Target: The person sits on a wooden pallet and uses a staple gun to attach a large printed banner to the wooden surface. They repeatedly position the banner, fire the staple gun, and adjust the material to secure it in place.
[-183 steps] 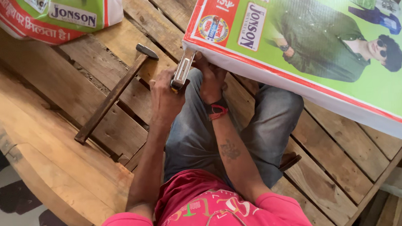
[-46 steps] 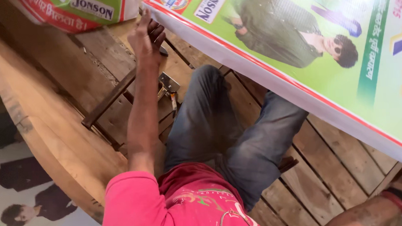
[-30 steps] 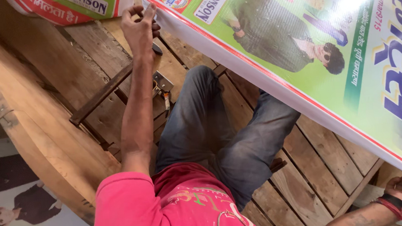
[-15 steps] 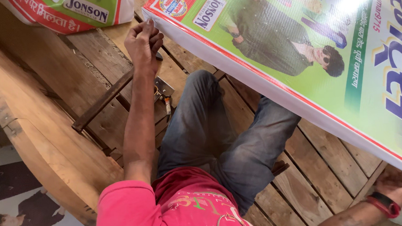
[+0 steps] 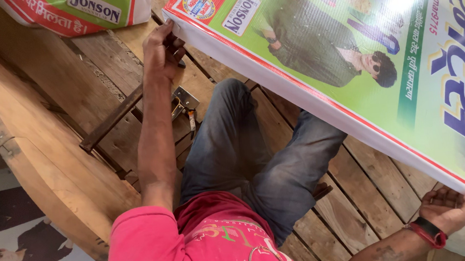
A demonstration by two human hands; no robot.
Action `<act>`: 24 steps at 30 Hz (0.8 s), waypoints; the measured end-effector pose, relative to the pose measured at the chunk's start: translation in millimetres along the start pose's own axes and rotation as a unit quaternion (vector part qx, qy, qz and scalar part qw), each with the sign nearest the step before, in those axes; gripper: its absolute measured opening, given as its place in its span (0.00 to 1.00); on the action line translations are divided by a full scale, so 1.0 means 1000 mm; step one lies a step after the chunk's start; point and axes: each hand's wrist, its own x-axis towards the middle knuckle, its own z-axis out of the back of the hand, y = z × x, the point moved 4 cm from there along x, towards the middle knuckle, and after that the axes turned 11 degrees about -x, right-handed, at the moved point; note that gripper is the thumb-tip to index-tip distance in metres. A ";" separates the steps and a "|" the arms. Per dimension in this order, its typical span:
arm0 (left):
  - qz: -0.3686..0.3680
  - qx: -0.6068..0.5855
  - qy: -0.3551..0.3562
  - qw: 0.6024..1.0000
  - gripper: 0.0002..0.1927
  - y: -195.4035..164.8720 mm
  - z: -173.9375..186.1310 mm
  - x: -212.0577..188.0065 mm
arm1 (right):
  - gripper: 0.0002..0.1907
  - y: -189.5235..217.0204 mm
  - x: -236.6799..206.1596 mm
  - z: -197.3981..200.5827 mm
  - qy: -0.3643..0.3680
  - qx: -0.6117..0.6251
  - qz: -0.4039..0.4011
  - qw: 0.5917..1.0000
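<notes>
A large printed banner (image 5: 347, 57), green with a red border and white side, lies tilted over my jeans-clad legs (image 5: 255, 145). My left hand (image 5: 162, 48) reaches forward and grips its near corner. My right hand (image 5: 446, 208), with a red and black wristband, is palm up with fingers curled under the banner's lower edge at the far right. A metal staple tool (image 5: 184, 102) lies on the wooden planks beside my left forearm. A hammer with a wooden handle (image 5: 113, 118) lies on the planks, its head hidden behind my left hand.
I sit on a slatted wooden platform (image 5: 367, 186) with gaps between the planks. A thick curved wooden beam (image 5: 37, 144) runs along the left. Another rolled or folded banner (image 5: 79, 10) lies at the top left. A printed poster (image 5: 12, 255) shows below the platform.
Earlier both hands worked the staple tool at the banner's edge. Now the tool lies on the planks, my left hand holds the corner, and my right hand has moved far right under the edge.
</notes>
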 end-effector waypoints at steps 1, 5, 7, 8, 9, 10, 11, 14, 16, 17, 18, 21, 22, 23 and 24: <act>-0.003 -0.002 -0.013 1.000 0.11 0.000 0.003 0.000 | 0.18 -0.002 -0.001 0.001 -0.001 -0.001 -0.002 1.000; -0.012 0.012 -0.038 0.999 0.09 -0.001 0.009 -0.002 | 0.17 -0.007 -0.005 -0.003 0.040 0.025 0.003 0.999; -0.012 0.015 -0.045 0.999 0.07 -0.001 0.010 -0.003 | 0.15 -0.008 -0.006 -0.004 0.050 0.027 0.008 0.998; -0.013 0.012 -0.047 0.999 0.07 0.000 0.010 -0.003 | 0.14 -0.010 -0.006 -0.006 0.057 0.032 0.010 0.998; -0.013 0.010 -0.048 0.999 0.07 0.000 0.010 -0.003 | 0.15 -0.013 -0.006 -0.009 0.059 0.044 0.005 0.997; -0.037 0.031 -0.045 0.998 0.07 -0.001 0.009 -0.003 | 0.16 -0.014 -0.006 -0.012 0.061 0.054 0.000 0.997; -0.059 0.051 -0.043 0.996 0.08 -0.002 0.009 -0.003 | 0.17 -0.015 -0.007 -0.013 0.063 0.061 -0.006 0.996; -0.101 0.092 -0.053 0.989 0.09 -0.003 0.004 -0.004 | 0.17 -0.020 -0.010 -0.019 0.042 0.085 -0.013 0.995; -0.113 0.078 -0.054 0.989 0.10 -0.004 -0.001 -0.006 | 0.16 -0.020 -0.014 -0.023 0.034 0.097 -0.009 0.995; -0.113 0.054 -0.048 0.991 0.11 -0.003 -0.005 -0.007 | 0.16 -0.020 -0.017 -0.025 0.029 0.105 -0.007 0.994; -0.113 0.033 -0.042 0.992 0.13 -0.003 -0.008 -0.007 | 0.16 -0.019 -0.019 -0.027 0.031 0.101 -0.009 0.994; -0.101 0.058 -0.087 0.989 0.16 -0.002 -0.013 -0.009 | 0.16 -0.020 -0.022 -0.028 0.015 0.074 -0.005 0.997; -0.103 0.068 -0.097 0.988 0.18 -0.003 -0.013 -0.009 | 0.16 -0.019 -0.022 -0.027 -0.003 0.057 0.006 0.998; -0.106 0.078 -0.107 0.986 0.21 -0.004 -0.012 -0.008 | 0.16 -0.019 -0.021 -0.025 -0.020 0.039 0.016 0.999; -0.108 0.089 -0.118 0.983 0.23 -0.004 -0.010 -0.007 | 0.15 -0.019 -0.019 -0.023 -0.015 0.045 0.015 0.999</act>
